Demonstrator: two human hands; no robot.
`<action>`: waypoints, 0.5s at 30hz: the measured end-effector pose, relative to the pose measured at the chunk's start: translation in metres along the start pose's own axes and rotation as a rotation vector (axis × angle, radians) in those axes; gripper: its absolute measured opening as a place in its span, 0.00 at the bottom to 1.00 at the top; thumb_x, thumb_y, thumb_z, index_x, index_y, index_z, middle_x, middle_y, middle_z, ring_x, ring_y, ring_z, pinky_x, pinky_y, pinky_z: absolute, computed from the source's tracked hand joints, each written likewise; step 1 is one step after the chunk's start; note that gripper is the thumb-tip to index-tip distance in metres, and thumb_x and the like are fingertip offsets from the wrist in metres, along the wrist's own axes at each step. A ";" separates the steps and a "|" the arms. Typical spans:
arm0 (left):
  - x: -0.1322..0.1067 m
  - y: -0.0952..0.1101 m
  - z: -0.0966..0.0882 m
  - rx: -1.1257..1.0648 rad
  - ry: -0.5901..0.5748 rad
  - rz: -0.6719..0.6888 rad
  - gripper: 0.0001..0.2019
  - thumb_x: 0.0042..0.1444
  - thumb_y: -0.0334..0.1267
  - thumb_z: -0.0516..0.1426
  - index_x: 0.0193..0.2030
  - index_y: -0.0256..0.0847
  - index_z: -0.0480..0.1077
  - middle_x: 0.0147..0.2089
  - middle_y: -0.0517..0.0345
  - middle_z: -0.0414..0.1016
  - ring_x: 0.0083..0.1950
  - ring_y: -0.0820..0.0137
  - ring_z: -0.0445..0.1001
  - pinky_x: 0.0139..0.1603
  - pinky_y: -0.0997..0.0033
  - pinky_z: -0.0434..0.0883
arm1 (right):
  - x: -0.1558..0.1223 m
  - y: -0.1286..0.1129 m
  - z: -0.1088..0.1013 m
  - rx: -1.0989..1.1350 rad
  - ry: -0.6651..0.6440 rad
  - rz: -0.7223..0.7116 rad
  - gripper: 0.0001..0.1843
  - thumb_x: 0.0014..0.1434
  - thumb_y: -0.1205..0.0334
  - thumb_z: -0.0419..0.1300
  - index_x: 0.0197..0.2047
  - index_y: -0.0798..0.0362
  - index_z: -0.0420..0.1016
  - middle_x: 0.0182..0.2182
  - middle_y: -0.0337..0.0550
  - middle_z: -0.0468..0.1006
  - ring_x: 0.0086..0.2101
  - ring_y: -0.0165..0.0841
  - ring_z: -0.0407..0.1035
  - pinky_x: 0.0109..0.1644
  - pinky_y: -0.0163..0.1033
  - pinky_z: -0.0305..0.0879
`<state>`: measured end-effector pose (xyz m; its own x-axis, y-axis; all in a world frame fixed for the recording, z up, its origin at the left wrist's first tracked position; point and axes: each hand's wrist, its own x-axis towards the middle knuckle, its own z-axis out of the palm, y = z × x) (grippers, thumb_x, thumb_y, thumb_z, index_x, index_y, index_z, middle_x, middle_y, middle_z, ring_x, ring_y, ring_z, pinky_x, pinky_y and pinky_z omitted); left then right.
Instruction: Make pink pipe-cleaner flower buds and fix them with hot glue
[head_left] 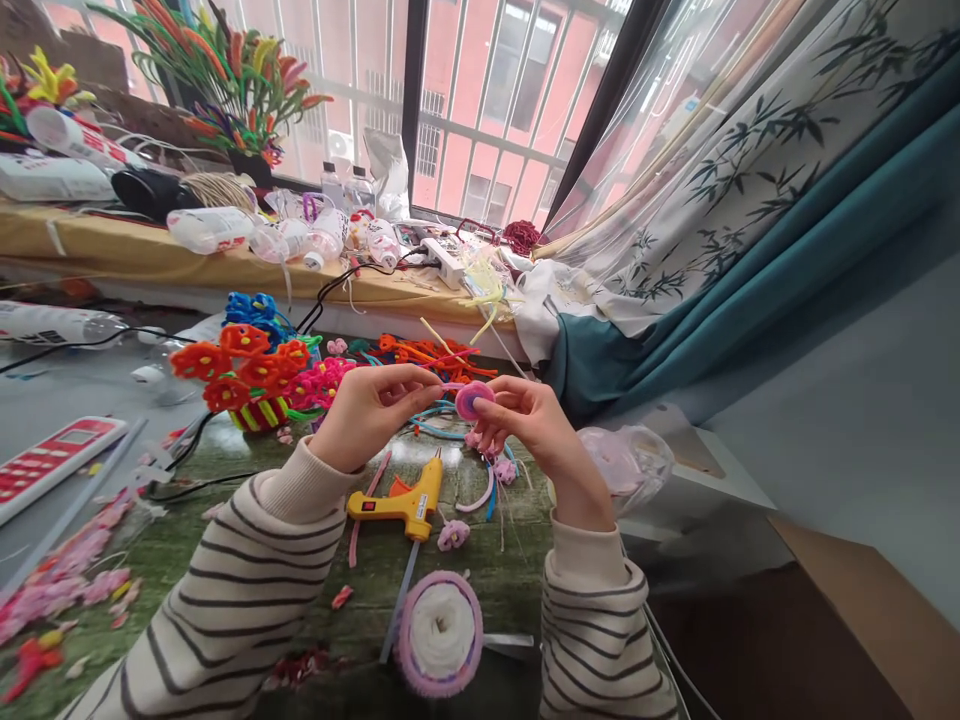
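My right hand [534,432] pinches a small pink coiled pipe-cleaner disc [473,400] between thumb and fingers, held up above the table. My left hand [375,410] is closed in a pinch on the loose pink pipe-cleaner end [448,386] that leads into the coil. Both sleeves are cream with dark stripes. Below the hands a yellow glue gun [405,500] lies on the green table [300,470]. A round white pad edged in pink fuzz [439,632] sits near the front.
A basket of orange, pink and blue pipe-cleaner flowers [251,365] stands left of my hands. Loose pipe cleaners [420,355] lie behind. A plastic bag [626,462] sits right. The window ledge [187,262] holds bottles and clutter. A teal curtain [750,280] hangs right.
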<state>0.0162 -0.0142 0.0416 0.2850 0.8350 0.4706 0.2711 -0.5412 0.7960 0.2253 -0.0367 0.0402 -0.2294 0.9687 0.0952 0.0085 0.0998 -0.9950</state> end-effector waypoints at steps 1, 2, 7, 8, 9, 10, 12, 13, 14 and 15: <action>0.000 0.000 -0.002 0.028 -0.010 0.014 0.16 0.54 0.49 0.61 0.34 0.35 0.79 0.30 0.52 0.80 0.29 0.70 0.72 0.29 0.74 0.68 | 0.000 0.000 0.000 -0.007 0.014 -0.028 0.20 0.48 0.47 0.71 0.34 0.54 0.75 0.21 0.39 0.78 0.20 0.31 0.72 0.21 0.33 0.65; 0.000 0.001 -0.004 0.058 -0.026 0.026 0.17 0.54 0.49 0.60 0.35 0.35 0.79 0.31 0.52 0.80 0.29 0.70 0.72 0.30 0.74 0.68 | 0.000 0.000 0.001 -0.014 0.029 -0.058 0.20 0.48 0.47 0.71 0.34 0.54 0.76 0.22 0.39 0.78 0.21 0.32 0.73 0.21 0.34 0.65; -0.001 0.005 -0.007 0.223 -0.106 0.071 0.15 0.56 0.46 0.58 0.38 0.37 0.80 0.27 0.58 0.78 0.25 0.73 0.67 0.27 0.76 0.63 | -0.001 -0.001 0.004 -0.044 0.037 -0.168 0.16 0.49 0.50 0.71 0.35 0.52 0.77 0.31 0.41 0.80 0.30 0.35 0.76 0.31 0.38 0.71; -0.001 0.006 -0.007 0.242 -0.100 0.076 0.15 0.56 0.46 0.58 0.38 0.37 0.81 0.25 0.58 0.77 0.24 0.74 0.65 0.26 0.76 0.62 | -0.001 -0.001 0.004 -0.051 0.039 -0.178 0.16 0.50 0.50 0.70 0.35 0.52 0.77 0.31 0.41 0.80 0.30 0.35 0.76 0.33 0.39 0.72; -0.001 0.006 -0.006 0.248 -0.087 0.078 0.15 0.56 0.46 0.58 0.37 0.37 0.81 0.25 0.59 0.77 0.24 0.74 0.65 0.26 0.76 0.61 | -0.001 -0.001 0.004 -0.058 0.049 -0.185 0.16 0.51 0.50 0.70 0.36 0.52 0.77 0.31 0.41 0.80 0.31 0.35 0.76 0.34 0.39 0.72; -0.001 0.006 -0.006 0.244 -0.075 0.075 0.16 0.57 0.47 0.57 0.37 0.37 0.80 0.25 0.58 0.77 0.24 0.74 0.65 0.26 0.76 0.62 | 0.000 -0.001 0.004 -0.064 0.066 -0.190 0.16 0.51 0.49 0.69 0.36 0.52 0.77 0.31 0.41 0.80 0.31 0.35 0.76 0.34 0.40 0.72; -0.001 0.005 -0.006 0.220 -0.078 0.061 0.17 0.57 0.47 0.57 0.38 0.36 0.80 0.26 0.57 0.78 0.25 0.73 0.68 0.27 0.75 0.63 | 0.000 -0.001 0.004 -0.074 0.100 -0.195 0.16 0.52 0.48 0.68 0.35 0.52 0.76 0.31 0.41 0.80 0.30 0.35 0.76 0.34 0.40 0.72; -0.001 0.006 -0.005 0.209 -0.090 0.059 0.16 0.57 0.47 0.57 0.38 0.36 0.80 0.26 0.56 0.78 0.25 0.73 0.69 0.27 0.75 0.63 | 0.000 -0.001 0.003 -0.076 0.107 -0.198 0.17 0.52 0.48 0.68 0.35 0.52 0.76 0.31 0.41 0.80 0.31 0.35 0.76 0.34 0.39 0.71; -0.001 0.006 -0.004 0.201 -0.106 0.063 0.16 0.57 0.47 0.57 0.38 0.37 0.80 0.26 0.57 0.78 0.25 0.73 0.69 0.27 0.76 0.63 | 0.000 -0.001 0.004 -0.077 0.104 -0.204 0.17 0.52 0.47 0.68 0.36 0.52 0.76 0.31 0.41 0.80 0.31 0.35 0.76 0.34 0.39 0.71; -0.001 0.007 -0.003 0.198 -0.126 0.070 0.15 0.57 0.46 0.57 0.37 0.37 0.80 0.25 0.58 0.77 0.24 0.73 0.68 0.26 0.76 0.63 | 0.000 -0.001 0.004 -0.078 0.091 -0.208 0.17 0.52 0.48 0.68 0.36 0.52 0.76 0.32 0.41 0.80 0.32 0.35 0.76 0.35 0.39 0.71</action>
<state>0.0146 -0.0184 0.0477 0.4183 0.7828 0.4607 0.4180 -0.6162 0.6676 0.2214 -0.0382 0.0405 -0.1458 0.9415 0.3038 0.0464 0.3132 -0.9486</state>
